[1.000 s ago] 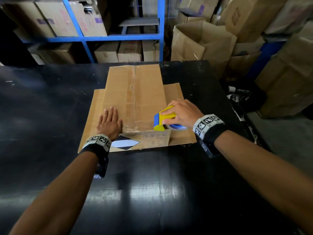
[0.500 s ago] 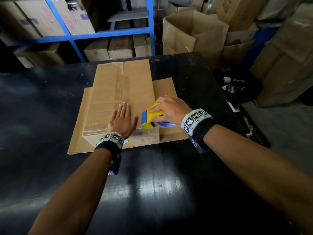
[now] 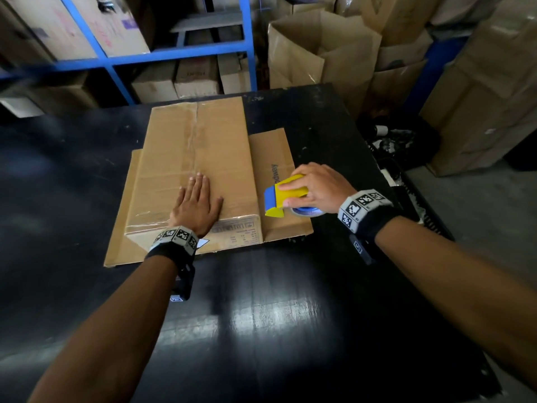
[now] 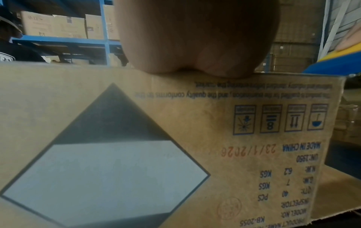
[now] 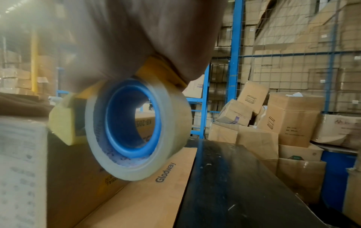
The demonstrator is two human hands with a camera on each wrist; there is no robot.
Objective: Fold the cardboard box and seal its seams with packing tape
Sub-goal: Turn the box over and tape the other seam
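- Head: the box [image 3: 191,170] lies on the black surface [image 3: 290,315], left hand [image 3: 196,206] pressing flat on top; the right hand [image 3: 315,187] grips the dispenser [image 3: 286,196] beside its right edge.
- Left wrist: the palm [image 4: 195,38] rests on the box edge [image 4: 175,138]; keep that pressure while taping.
- Right wrist: the roll [image 5: 136,128] hangs over a flap [image 5: 152,192]; lower it squarely onto the seam. Open cartons [image 5: 273,131] behind; contents unseen.

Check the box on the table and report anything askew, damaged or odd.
The cardboard box sits upside down: its side printing reads inverted. Tape along the top seam looks wrinkled. The side flaps lie flat on the table. No tears visible.
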